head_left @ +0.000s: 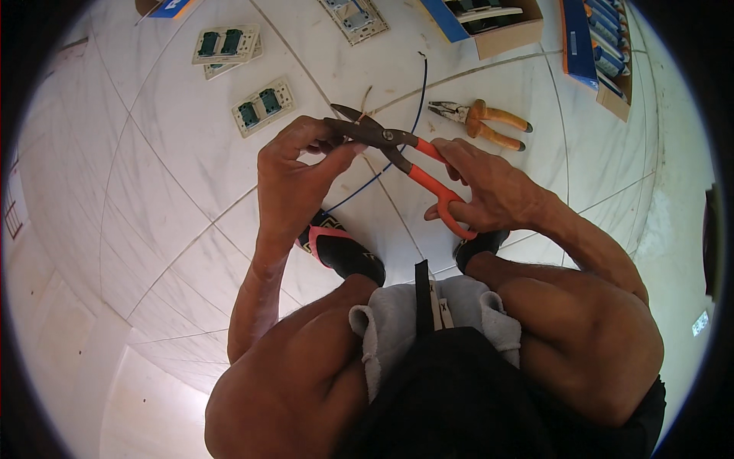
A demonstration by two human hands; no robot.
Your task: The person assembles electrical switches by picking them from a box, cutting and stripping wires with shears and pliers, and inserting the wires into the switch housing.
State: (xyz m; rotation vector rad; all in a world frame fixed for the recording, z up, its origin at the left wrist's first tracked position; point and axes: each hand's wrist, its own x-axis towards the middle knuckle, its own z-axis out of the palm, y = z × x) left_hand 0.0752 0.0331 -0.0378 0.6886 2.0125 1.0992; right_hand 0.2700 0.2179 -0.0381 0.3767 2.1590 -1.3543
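Snips above the floor
The right hand wraps the red handles; what the left hand grips beside the blades is hard to tell. Best to squeeze slowly, fingertips clear.

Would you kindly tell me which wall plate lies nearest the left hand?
The lone plate just beyond the left hand; the overlapping pair and the top-edge plate lie farther away.

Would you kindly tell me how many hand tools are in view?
2: the snips in the right hand, and the pliers lying on the floor just beyond that hand. Any inside the boxes could be hidden.
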